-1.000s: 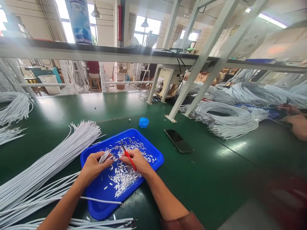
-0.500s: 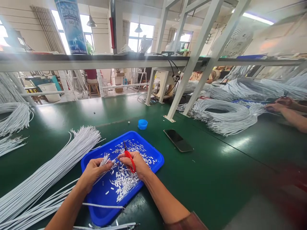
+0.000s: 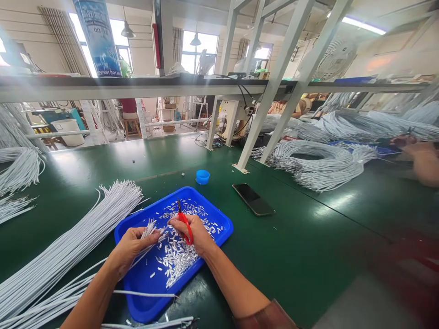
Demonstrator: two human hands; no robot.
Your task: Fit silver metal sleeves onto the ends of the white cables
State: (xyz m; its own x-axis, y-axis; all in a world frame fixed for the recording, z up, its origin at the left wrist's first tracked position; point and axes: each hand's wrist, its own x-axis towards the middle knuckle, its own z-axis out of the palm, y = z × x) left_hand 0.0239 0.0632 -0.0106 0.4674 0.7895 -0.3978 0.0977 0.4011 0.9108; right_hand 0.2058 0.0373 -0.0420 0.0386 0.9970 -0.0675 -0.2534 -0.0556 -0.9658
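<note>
A small bunch of white wires (image 3: 151,227) is pinched in my left hand (image 3: 132,246), its ends fanned out over the blue tray (image 3: 137,301). My right hand (image 3: 197,233) keeps red-handled scissors (image 3: 185,226) in its palm, their dark tips pointing away from me. Its thumb and forefinger meet close to the wire ends; whether they pinch a small piece there is too small to tell. Loose silvery metal sleeves (image 3: 180,258) lie scattered in the tray under both hands.
A thick bundle of white wires (image 3: 78,237) lies left of the tray. Beyond the tray are a blue cap (image 3: 202,177) and a phone (image 3: 253,199). Shelf posts (image 3: 264,100) stand behind, near coiled wires (image 3: 318,164). Another person's hand (image 3: 404,140) is at far right.
My hands hold almost the same pose over the tray. The whole view has shifted slightly. At far right, the other person's hands have moved a little and are blurred.
</note>
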